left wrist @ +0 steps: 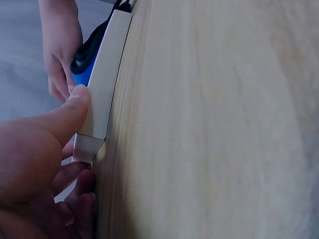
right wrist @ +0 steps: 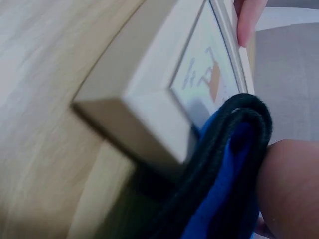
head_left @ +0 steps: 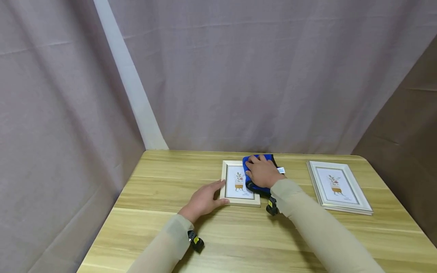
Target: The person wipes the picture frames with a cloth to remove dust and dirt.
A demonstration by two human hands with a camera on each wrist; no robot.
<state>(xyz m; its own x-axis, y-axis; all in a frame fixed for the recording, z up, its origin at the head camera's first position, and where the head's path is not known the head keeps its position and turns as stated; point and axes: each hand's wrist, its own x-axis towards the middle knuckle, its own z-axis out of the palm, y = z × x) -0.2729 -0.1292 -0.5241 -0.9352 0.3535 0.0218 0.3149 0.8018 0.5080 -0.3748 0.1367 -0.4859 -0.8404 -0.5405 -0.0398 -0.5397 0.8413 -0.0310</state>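
Note:
A cream-edged picture frame (head_left: 240, 203) lies face up on the wooden table, showing a drawing of a plant in an orange pot. My left hand (head_left: 203, 201) holds its near left corner, fingers along the left side and thumb on the near edge. In the left wrist view the thumb (left wrist: 75, 107) presses the frame's rim (left wrist: 107, 74). On the right part of the picture lies a folded blue cloth (head_left: 259, 189) with black edging and a white tag. My right hand (head_left: 263, 171) grips this cloth from above with bent fingers, covering the frame's right side.
To the right lie more picture frames (head_left: 356, 185), apparently stacked, the top one white with a similar drawing. Behind the wooden table (head_left: 164, 212) hangs a grey-mauve curtain (head_left: 239, 83), with a white strip (head_left: 131, 83) at the left.

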